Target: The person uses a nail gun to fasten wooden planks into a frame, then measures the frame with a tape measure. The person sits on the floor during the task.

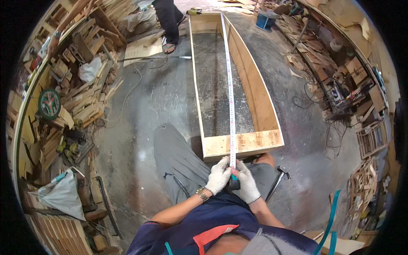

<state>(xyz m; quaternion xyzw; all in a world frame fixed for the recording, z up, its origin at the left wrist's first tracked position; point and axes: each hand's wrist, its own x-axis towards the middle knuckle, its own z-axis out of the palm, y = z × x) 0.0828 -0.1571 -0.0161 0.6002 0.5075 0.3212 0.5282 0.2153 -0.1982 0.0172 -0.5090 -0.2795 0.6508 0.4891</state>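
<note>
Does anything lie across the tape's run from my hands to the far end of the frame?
Nothing visible does. The tape measure runs unbroken from both hands, left and right, over the wooden frame to its far end.

Your way is open over the bare concrete floor (148,97) left of the long wooden frame (259,97); scrap wood piles (80,97) crowd the far left, a hammer (278,176) lies right.
</note>
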